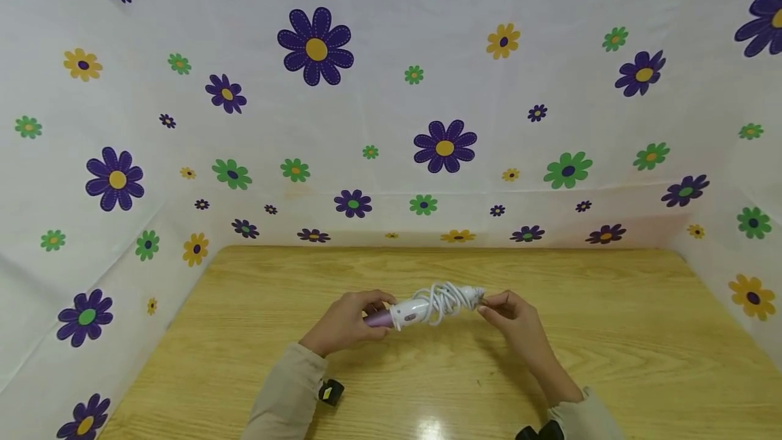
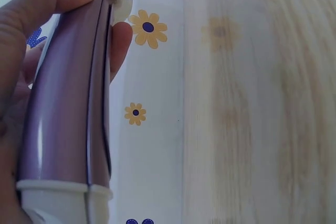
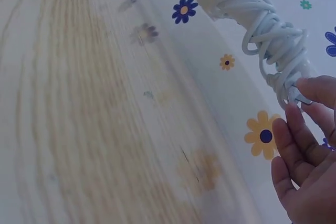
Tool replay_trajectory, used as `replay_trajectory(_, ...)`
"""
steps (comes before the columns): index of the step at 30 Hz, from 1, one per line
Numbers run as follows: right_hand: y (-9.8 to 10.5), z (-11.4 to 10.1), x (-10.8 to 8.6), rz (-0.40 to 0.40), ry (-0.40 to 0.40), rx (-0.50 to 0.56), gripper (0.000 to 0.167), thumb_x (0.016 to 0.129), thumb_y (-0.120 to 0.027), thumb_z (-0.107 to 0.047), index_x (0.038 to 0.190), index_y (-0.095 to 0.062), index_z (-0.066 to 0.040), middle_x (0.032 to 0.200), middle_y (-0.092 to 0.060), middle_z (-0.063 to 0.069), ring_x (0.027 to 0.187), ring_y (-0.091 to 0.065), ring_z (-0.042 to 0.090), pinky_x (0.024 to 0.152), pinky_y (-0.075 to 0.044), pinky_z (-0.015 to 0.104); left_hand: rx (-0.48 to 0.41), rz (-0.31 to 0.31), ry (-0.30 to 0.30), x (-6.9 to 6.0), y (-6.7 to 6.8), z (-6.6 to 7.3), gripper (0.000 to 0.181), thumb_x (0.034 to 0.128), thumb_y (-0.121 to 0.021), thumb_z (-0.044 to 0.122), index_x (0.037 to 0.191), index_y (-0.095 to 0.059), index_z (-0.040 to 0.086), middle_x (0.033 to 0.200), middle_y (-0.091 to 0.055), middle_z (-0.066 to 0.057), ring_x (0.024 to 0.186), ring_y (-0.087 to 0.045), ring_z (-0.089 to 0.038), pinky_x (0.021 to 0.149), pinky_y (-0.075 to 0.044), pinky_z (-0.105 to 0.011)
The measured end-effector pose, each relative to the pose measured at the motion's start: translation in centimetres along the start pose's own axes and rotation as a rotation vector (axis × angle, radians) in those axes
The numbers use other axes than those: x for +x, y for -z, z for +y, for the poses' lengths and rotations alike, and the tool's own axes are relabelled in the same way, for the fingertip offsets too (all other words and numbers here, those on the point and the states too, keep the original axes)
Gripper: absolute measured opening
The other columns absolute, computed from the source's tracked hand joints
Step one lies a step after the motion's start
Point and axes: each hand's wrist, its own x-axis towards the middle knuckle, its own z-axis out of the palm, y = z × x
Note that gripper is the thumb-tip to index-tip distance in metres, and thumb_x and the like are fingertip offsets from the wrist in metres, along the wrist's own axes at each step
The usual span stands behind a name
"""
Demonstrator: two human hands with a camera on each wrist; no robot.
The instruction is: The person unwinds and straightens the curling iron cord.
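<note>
A curling iron with a purple barrel and a white handle is held up above the wooden table, nearly level. Its white cord is wound in loops around the handle. The left hand grips the purple barrel, thumb on one side and fingers on the other. At the handle's far end, the right hand pinches the plug end of the cord between thumb and fingertips. The remaining right fingers are loosely bent beside it. Part of the plug is hidden by the fingertips.
The light wooden table extends under both arms. A white cloth printed with purple, yellow and green flowers stands behind it and along both sides. Dark wrist devices sit at the sleeve cuffs.
</note>
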Motion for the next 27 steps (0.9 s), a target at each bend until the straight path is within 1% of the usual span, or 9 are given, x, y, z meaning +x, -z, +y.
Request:
replay_trajectory(7,0.25,0.57,-0.01,-0.035,0.023,0.058,0.026,0.091,-0.066,-0.017,0.106,-0.061,0.004,0.110,-0.063,0.002,0.095,-0.061,-0.003,0.083,-0.050,0.015,0.008,0.000,-0.010,0.01,-0.02,-0.08,0.041,0.0786,-0.075,0.016,0.119,-0.065,0.015,0.101,-0.069,-0.002,0.085,-0.061,-0.011,0.071,-0.051,-0.025)
replay_trajectory(9,0.28,0.63,-0.03,-0.045,0.031,0.080,0.025,0.091,-0.066,-0.016,0.106,-0.061,0.004,0.107,-0.064,-0.001,0.094,-0.061,-0.003,0.083,-0.050,0.016,0.000,-0.005,-0.013,-0.01,0.00,-0.10,0.041,0.0786,-0.075,0.015,0.118,-0.065,0.015,0.100,-0.069,-0.003,0.084,-0.061,-0.011,0.071,-0.051,-0.025)
replay_trajectory(11,0.27,0.73,-0.04,-0.056,0.040,0.107,0.022,0.090,-0.066,-0.013,0.104,-0.060,0.004,0.101,-0.064,-0.004,0.090,-0.062,-0.001,0.081,-0.052,0.017,-0.015,-0.012,-0.013,-0.06,0.00,-0.16,0.041,0.0783,-0.075,0.014,0.118,-0.065,0.014,0.100,-0.068,-0.003,0.083,-0.061,-0.011,0.072,-0.051,-0.024)
replay_trajectory(14,0.26,0.88,-0.09,-0.081,0.054,0.173,0.019,0.090,-0.066,-0.008,0.101,-0.058,0.005,0.096,-0.063,-0.009,0.087,-0.065,0.002,0.080,-0.054,0.020,-0.038,-0.029,-0.015,-0.12,0.01,-0.26,0.042,0.0787,-0.075,0.013,0.119,-0.065,0.013,0.100,-0.068,-0.005,0.083,-0.061,-0.011,0.072,-0.051,-0.024)
replay_trajectory(16,0.25,0.99,-0.12,-0.091,0.056,0.208,0.015,0.089,-0.065,-0.007,0.099,-0.059,0.003,0.094,-0.062,-0.011,0.086,-0.066,0.003,0.080,-0.055,0.022,-0.049,-0.039,-0.012,-0.15,0.02,-0.30,0.042,0.0790,-0.075,0.014,0.120,-0.065,0.013,0.099,-0.068,-0.005,0.083,-0.061,-0.012,0.073,-0.051,-0.024)
replay_trajectory(20,0.19,1.12,-0.08,-0.116,0.047,0.243,0.011,0.091,-0.063,-0.007,0.100,-0.059,-0.002,0.099,-0.062,-0.007,0.087,-0.069,0.006,0.081,-0.055,0.024,-0.036,-0.035,-0.003,-0.22,0.01,-0.39,0.042,0.0791,-0.075,0.016,0.120,-0.065,0.014,0.099,-0.068,-0.004,0.083,-0.062,-0.011,0.073,-0.051,-0.025)
replay_trajectory(23,0.09,1.02,0.00,-0.123,0.023,0.242,0.014,0.092,-0.062,-0.006,0.103,-0.057,0.001,0.104,-0.060,-0.002,0.087,-0.070,0.007,0.082,-0.055,0.025,-0.023,-0.024,-0.007,-0.22,0.04,-0.44,0.041,0.0788,-0.076,0.017,0.119,-0.066,0.015,0.099,-0.069,-0.003,0.083,-0.062,-0.011,0.072,-0.052,-0.025)
replay_trajectory(26,0.03,0.84,0.06,-0.092,-0.024,0.227,0.019,0.091,-0.063,-0.007,0.104,-0.054,0.004,0.103,-0.059,-0.001,0.086,-0.070,0.008,0.082,-0.055,0.025,-0.026,-0.021,-0.017,-0.19,0.12,-0.45,0.041,0.0788,-0.075,0.016,0.119,-0.066,0.014,0.099,-0.069,-0.003,0.083,-0.062,-0.011,0.072,-0.052,-0.025)
replay_trajectory(27,0.04,0.75,0.06,-0.082,-0.034,0.219,0.019,0.090,-0.063,-0.007,0.103,-0.054,0.003,0.102,-0.059,-0.001,0.086,-0.069,0.007,0.081,-0.054,0.025,-0.030,-0.021,-0.020,-0.20,0.14,-0.44,0.041,0.0788,-0.075,0.016,0.118,-0.066,0.014,0.099,-0.069,-0.003,0.083,-0.062,-0.011,0.072,-0.052,-0.025)
